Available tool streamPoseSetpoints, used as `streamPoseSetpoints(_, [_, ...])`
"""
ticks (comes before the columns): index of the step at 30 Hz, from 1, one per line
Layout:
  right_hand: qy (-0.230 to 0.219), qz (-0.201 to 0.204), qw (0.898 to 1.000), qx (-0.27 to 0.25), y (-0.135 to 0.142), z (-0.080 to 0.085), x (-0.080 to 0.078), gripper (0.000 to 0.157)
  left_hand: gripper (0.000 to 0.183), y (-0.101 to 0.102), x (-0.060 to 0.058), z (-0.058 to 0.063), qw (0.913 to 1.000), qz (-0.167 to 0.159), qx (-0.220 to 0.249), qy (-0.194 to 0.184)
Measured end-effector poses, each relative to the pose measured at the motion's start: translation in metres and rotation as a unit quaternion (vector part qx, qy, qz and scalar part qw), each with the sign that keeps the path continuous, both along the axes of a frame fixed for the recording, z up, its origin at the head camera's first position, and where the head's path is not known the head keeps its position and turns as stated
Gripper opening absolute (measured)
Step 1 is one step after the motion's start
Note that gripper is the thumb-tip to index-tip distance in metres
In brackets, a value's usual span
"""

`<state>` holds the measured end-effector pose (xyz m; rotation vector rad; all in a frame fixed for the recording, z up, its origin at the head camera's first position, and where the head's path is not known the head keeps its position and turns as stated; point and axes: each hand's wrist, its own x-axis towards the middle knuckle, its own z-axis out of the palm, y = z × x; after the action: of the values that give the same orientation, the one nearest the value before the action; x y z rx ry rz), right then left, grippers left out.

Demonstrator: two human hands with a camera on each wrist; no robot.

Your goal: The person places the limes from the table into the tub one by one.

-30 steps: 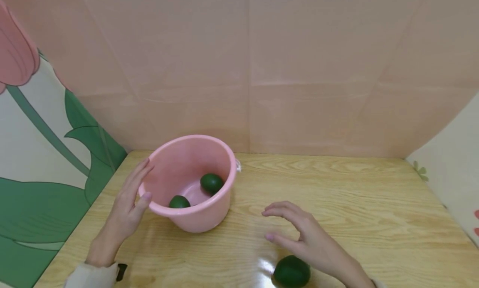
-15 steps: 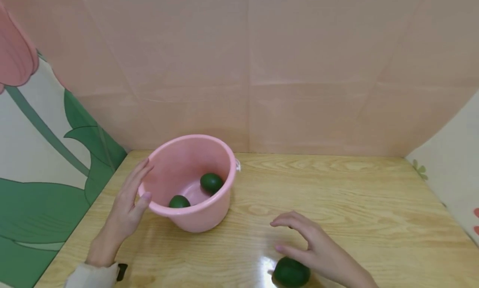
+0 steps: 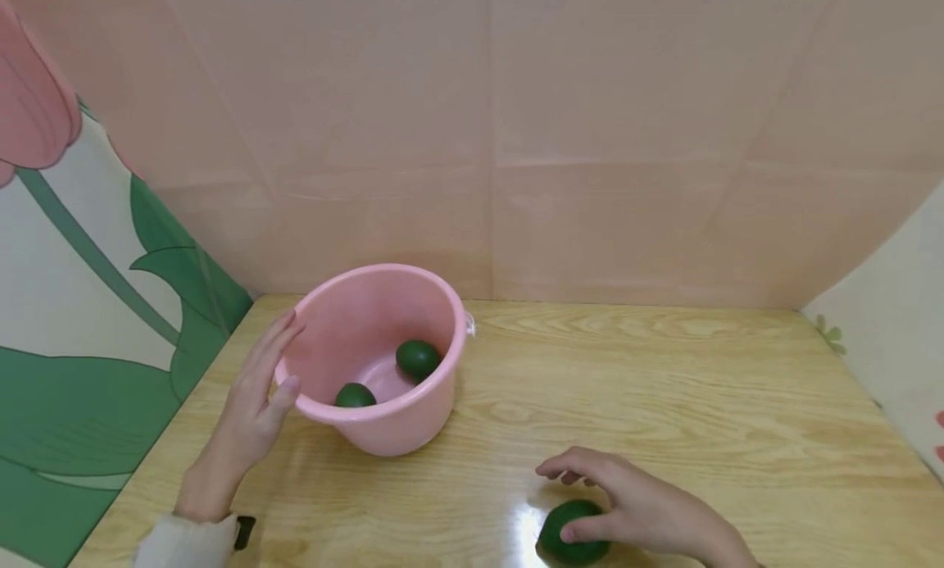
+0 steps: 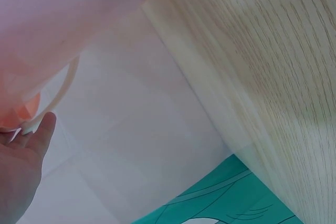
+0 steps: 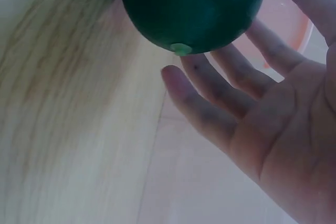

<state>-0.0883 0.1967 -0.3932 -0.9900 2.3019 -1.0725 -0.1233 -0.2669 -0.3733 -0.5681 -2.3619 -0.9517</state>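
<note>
A pink bucket (image 3: pixel 398 427) stands tilted-looking at the left of the table, with two dark green avocado-like fruits inside, one fruit (image 3: pixel 418 361) at the right and another (image 3: pixel 356 395) nearer the front rim. My left hand (image 3: pixel 247 416) rests on the bucket's left rim, its fingers nearly straight; the left wrist view shows its fingers (image 4: pixel 44 132) against the bucket. A third dark green fruit (image 5: pixel 191 9), with a pale stem nub, lies on the table at the front. Around it my right hand (image 3: pixel 645 502) is spread, thumb over its near side and fingers extended beyond it.
The wooden table (image 3: pixel 664 379) ends at a pinkish back wall (image 3: pixel 590 158). Flower-patterned panels stand at the left (image 3: pixel 81 248) and right (image 3: pixel 885 306). A white handle fitting (image 3: pixel 470 325) sits on the bucket's right side.
My right hand has lowered toward the front of the table, and its thumb now overlaps the loose fruit. The left hand and the bucket have stayed in place.
</note>
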Motion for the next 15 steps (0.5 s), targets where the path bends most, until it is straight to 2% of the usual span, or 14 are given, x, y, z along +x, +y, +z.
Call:
streamPoseSetpoints(3, [-0.028, 0.021, 0.999, -0.016, 0.0025, -0.0039, -0.0031, 0.052, 0.057, -0.0003, -0.0008, -0.0001, 1.0000, -0.001, 0.001, 0.001])
streamPoseSetpoints(5, [-0.066, 0.038, 0.996, -0.038, 0.0037, -0.0058, -0.0043, 0.049, 0.057, -0.0003, -0.0011, -0.0003, 1.0000, -0.003, 0.003, 0.000])
streamPoseSetpoints(10, [-0.185, 0.056, 0.979, -0.064, 0.0055, -0.0083, -0.0040, 0.036, 0.056, -0.0001, -0.0004, -0.0009, 1.0000, -0.005, 0.007, -0.005])
streamPoseSetpoints(15, [-0.207, 0.052, 0.975, -0.055, 0.0056, -0.0092, -0.0030, 0.033, 0.056, -0.0003, 0.0003, -0.0010, 0.9999, -0.006, 0.007, -0.006])
